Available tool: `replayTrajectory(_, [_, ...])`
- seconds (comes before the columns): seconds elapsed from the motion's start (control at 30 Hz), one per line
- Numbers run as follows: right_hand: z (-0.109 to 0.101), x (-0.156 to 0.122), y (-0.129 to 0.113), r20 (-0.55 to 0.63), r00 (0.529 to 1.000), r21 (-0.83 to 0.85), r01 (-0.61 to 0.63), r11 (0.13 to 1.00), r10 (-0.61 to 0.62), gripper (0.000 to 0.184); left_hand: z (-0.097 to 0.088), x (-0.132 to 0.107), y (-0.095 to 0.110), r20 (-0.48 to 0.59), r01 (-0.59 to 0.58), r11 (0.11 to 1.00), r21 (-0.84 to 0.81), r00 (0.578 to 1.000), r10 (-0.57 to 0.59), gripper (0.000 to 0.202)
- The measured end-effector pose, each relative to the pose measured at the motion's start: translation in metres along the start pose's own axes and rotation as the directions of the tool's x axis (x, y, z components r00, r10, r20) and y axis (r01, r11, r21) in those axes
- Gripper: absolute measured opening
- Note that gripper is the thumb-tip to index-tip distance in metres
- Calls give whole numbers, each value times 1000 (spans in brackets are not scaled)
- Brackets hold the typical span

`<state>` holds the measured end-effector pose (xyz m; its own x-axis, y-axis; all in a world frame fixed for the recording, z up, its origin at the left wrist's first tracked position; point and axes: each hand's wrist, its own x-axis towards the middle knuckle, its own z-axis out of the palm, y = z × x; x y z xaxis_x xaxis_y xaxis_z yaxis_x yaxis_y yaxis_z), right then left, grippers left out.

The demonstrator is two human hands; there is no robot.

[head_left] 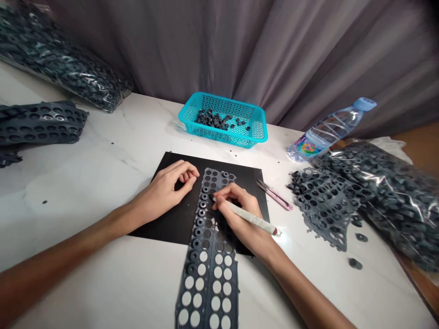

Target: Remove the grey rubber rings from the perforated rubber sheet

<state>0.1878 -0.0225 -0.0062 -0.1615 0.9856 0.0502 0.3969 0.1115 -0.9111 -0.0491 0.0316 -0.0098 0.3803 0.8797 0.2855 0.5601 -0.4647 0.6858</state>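
A grey perforated rubber sheet (210,256) runs lengthwise in front of me, its far part on a black mat (164,201). Ring-shaped rubber pieces (198,233) sit along its left column of holes; most other holes are bare. My right hand (240,210) is closed around a pen-like tool (255,220) with a pale wrapped handle. The tool's dark tip is at the sheet near a ring, though the fingers partly hide it. My left hand (171,183) rests on the mat left of the sheet, fingers loosely curled, thumb apart from the palm, nothing visible in it.
Behind the mat stands a turquoise basket (222,132) holding small dark pieces. Pink thread snips (274,195) lie right, near a torn perforated sheet (325,205), a water bottle (329,130) and a filled bag (398,196). Another bag (68,68) and perforated sheets (41,123) lie left.
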Motion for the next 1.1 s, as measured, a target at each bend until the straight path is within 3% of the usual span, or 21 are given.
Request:
replayTrajectory(0.1, [0,1,1,-6,1000,-32,2,999,-2,11,4,-3,1,-31,36,999,-17,999,-37,11])
replayTrajectory(0.37, [-1,2,0,4,1000,-39,10,999,-10,13,7,-7,-1,176,-15,987,-158,983,43,16])
replayTrajectory(1.1, [0,2,-5,2,1000,-92,24,995,-24,16,6,-5,0,156,7,991,-132,988,14,16])
